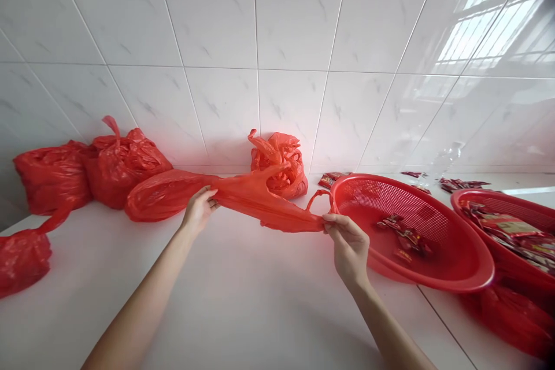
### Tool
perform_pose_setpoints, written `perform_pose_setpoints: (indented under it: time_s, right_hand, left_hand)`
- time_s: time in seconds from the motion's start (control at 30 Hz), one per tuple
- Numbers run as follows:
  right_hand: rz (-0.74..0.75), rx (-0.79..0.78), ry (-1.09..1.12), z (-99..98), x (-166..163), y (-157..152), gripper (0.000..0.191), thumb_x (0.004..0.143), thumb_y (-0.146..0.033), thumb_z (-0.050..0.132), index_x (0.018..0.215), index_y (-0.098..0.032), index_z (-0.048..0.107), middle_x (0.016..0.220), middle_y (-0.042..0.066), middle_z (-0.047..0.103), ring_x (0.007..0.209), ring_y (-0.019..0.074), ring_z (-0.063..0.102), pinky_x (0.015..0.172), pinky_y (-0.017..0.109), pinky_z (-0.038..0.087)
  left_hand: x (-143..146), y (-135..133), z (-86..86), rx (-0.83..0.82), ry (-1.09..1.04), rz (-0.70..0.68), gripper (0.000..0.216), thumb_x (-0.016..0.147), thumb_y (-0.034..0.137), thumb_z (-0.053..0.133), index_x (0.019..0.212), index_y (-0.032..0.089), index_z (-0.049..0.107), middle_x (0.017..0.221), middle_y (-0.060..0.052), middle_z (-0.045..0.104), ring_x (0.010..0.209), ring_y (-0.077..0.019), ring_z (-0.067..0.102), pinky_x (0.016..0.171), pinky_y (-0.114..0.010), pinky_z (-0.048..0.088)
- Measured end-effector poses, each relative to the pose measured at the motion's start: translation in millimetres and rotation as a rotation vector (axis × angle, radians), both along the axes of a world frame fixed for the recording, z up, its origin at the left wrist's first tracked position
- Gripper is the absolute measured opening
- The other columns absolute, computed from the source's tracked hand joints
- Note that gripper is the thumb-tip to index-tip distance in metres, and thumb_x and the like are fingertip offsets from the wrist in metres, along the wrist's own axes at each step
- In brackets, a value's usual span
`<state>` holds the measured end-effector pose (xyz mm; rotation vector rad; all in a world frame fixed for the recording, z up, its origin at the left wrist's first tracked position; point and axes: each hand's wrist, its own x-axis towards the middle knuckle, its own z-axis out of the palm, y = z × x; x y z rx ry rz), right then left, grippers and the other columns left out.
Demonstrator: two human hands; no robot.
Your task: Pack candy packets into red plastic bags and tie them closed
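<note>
A red plastic bag (255, 196) is stretched sideways above the white counter, between my two hands. My left hand (200, 208) pinches it near the middle, and its puffed-out body spreads further left. At its right end, my right hand (349, 243) is closed on the gathered plastic, with a thin handle loop standing up beside the fingers. That hand is close to the rim of a red plastic basket (433, 277), which holds several small wrapped packets (407, 237). Behind the stretched bag, a crumpled red bag (286, 156) rests against the tiled wall.
Filled red bags (125, 167) stand at the back left, and another red bag (21, 260) lies at the left edge. A second red basket (515, 202) full of packets is at the right. Near the wall are loose packets (462, 185) and a clear plastic bottle (446, 162).
</note>
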<state>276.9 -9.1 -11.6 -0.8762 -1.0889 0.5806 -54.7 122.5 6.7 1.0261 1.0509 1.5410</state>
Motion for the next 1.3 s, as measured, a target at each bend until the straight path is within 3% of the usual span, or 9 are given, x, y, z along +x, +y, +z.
perform_pose_setpoints:
  time_s: [0.1, 0.2, 0.37, 0.43, 0.63, 0.83, 1.03, 1.17, 1.3]
  right_hand:
    - [-0.007, 0.043, -0.057, 3.9, 3.8, -2.0, 0.013, 0.089, -0.024, 0.066, 0.096, -0.025, 0.077, 0.091, 0.006, 0.076, 0.083, 0.0206, 0.069, 0.077, 0.037, 0.058]
    - [-0.002, 0.083, -0.146, 7.4, 3.8, -4.8, 0.015, 0.091, -0.023, 0.063, 0.097, -0.027, 0.077, 0.094, 0.005, 0.075, 0.087, 0.0211, 0.068, 0.079, 0.038, 0.057]
    - [0.024, 0.118, -0.315, 6.8, -1.1, -8.9, 0.022, 0.095, -0.02, 0.056, 0.099, -0.027, 0.076, 0.091, 0.006, 0.073, 0.087, 0.0219, 0.066, 0.077, 0.038, 0.054]
    - [0.041, 0.139, -0.354, 5.8, -1.8, -10.0, 0.024, 0.096, -0.018, 0.054, 0.099, -0.027, 0.076, 0.086, 0.005, 0.07, 0.081, 0.0205, 0.064, 0.073, 0.036, 0.052]
    - [0.038, 0.222, -0.419, 7.5, -1.1, -14.6, 0.028, 0.094, -0.011, 0.053, 0.095, -0.028, 0.076, 0.078, 0.002, 0.064, 0.073, 0.0172, 0.058, 0.068, 0.033, 0.046]
    - [-0.078, 0.285, -0.458, 14.4, 2.0, -17.6, 0.03, 0.09, -0.007, 0.052, 0.088, -0.026, 0.074, 0.075, 0.002, 0.063, 0.073, 0.0182, 0.057, 0.065, 0.034, 0.046]
    - [-0.209, 0.367, -0.635, 11.2, 8.9, -8.7, 0.035, 0.084, 0.0, 0.049, 0.071, -0.026, 0.068, 0.059, 0.0, 0.061, 0.079, 0.0211, 0.055, 0.065, 0.033, 0.046]
    - [-0.173, 0.356, -0.742, 7.7, 10.7, -4.8, 0.034, 0.082, 0.002, 0.046, 0.069, -0.024, 0.064, 0.059, 0.0, 0.06, 0.081, 0.0211, 0.055, 0.068, 0.034, 0.046]
    - [-0.02, 0.344, -0.812, 10.5, 9.4, -7.5, 0.028, 0.081, -0.003, 0.045, 0.072, -0.022, 0.063, 0.063, 0.0, 0.058, 0.072, 0.0188, 0.054, 0.073, 0.037, 0.045]
  left_hand:
    - [5.0, -4.0, 0.7, 0.028, 0.038, 0.095, 0.033, 0.061, 0.027, 0.074, 0.091, 0.02, 0.062, 0.09, -0.001, 0.068, 0.084, -0.0172, 0.064, 0.077, -0.028, 0.05]
    - [21.4, -23.0, 19.0, 0.227, 0.195, 0.118, 0.034, 0.07, 0.027, 0.07, 0.103, 0.023, 0.064, 0.111, -0.004, 0.068, 0.104, -0.0213, 0.064, 0.091, -0.033, 0.05]
    - [71.7, -74.2, 45.5, 0.508, 0.814, -0.206, 0.02, 0.083, 0.038, 0.065, 0.1, 0.029, 0.071, 0.126, -0.006, 0.063, 0.119, -0.0281, 0.058, 0.106, -0.042, 0.047]
    - [89.6, -85.9, 38.4, 0.477, 1.026, -0.341, 0.02, 0.086, 0.036, 0.061, 0.101, 0.029, 0.073, 0.137, -0.006, 0.057, 0.123, -0.0283, 0.057, 0.105, -0.042, 0.048]
    - [93.5, -77.2, 2.5, 0.245, 1.431, -0.374, 0.034, 0.08, 0.019, 0.057, 0.106, 0.03, 0.075, 0.146, -0.011, 0.049, 0.135, -0.0375, 0.047, 0.103, -0.049, 0.047]
    - [63.3, -64.1, 15.3, 0.164, 1.355, -0.562, 0.074, 0.065, 0.02, 0.07, 0.137, 0.036, 0.057, 0.151, -0.008, 0.047, 0.132, -0.035, 0.052, 0.097, -0.041, 0.051]
    - [36.0, -62.7, 45.8, 0.258, 1.185, -0.686, 0.082, 0.062, 0.015, 0.068, 0.139, 0.04, 0.055, 0.15, -0.001, 0.051, 0.134, -0.0284, 0.052, 0.094, -0.031, 0.053]
    - [24.7, -62.2, 54.9, 0.288, 1.198, -0.745, 0.068, 0.067, 0.014, 0.06, 0.13, 0.041, 0.063, 0.146, 0.004, 0.054, 0.133, -0.0253, 0.053, 0.098, -0.029, 0.05]
    - [27.0, -60.7, 51.4, 0.219, 1.264, -0.746, 0.048, 0.07, 0.012, 0.046, 0.099, 0.036, 0.076, 0.144, 0.006, 0.056, 0.124, -0.0247, 0.059, 0.088, -0.028, 0.053]
